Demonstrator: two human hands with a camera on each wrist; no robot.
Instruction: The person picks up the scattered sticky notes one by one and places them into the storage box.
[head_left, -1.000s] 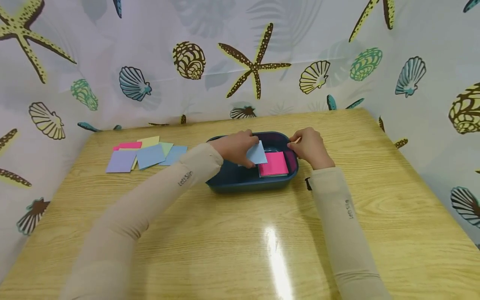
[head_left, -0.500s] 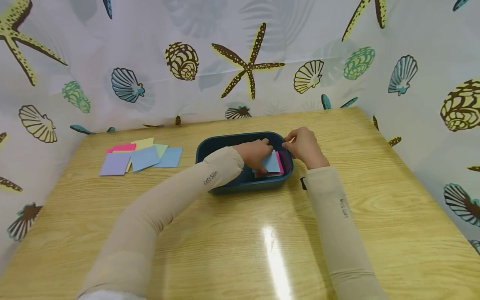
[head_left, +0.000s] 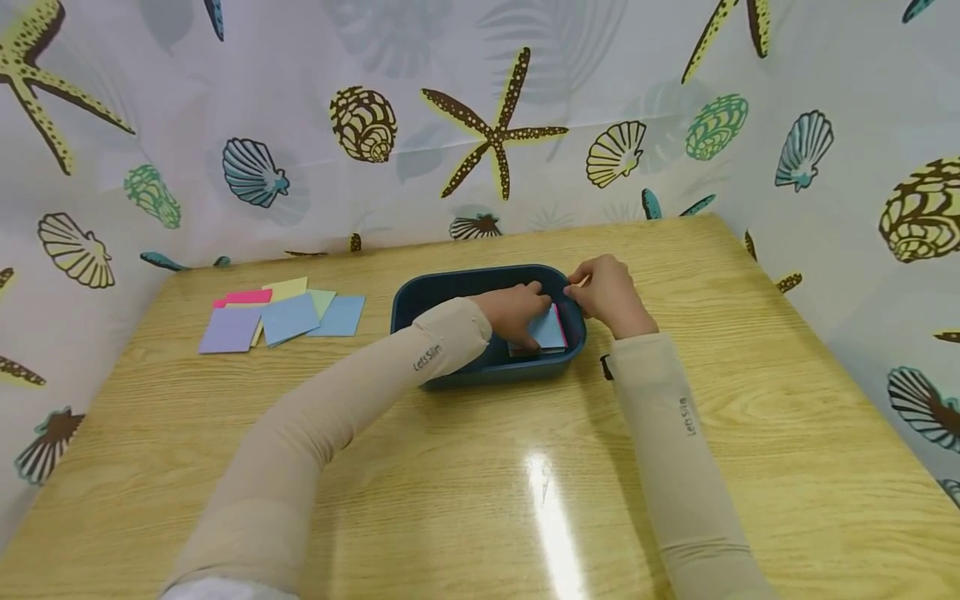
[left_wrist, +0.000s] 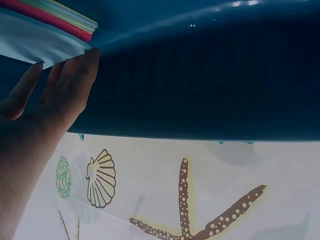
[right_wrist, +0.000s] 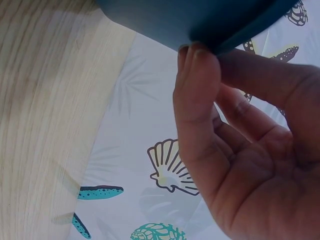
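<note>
A light blue paper square (head_left: 548, 331) lies atop the coloured stack in the right end of the dark blue plastic tub (head_left: 450, 290), near the table's (head_left: 480, 467) far edge. The left hand (head_left: 516, 310) presses it with straight fingers. The right hand (head_left: 609, 293) pinches the tub's right rim. Loose paper squares (head_left: 281, 313) lie toward the far left corner.

Both arms, in beige sleeves, stretch forward and angle inward until the hands nearly meet. The left hand (head_left: 516, 311) lies palm down, its fingers (left_wrist: 65, 85) straight and close together, tips pressing downward. The right hand (head_left: 609, 293) is curled just beside it, thumb and fingers (right_wrist: 197, 80) pinched together, wrist held slightly raised.
</note>
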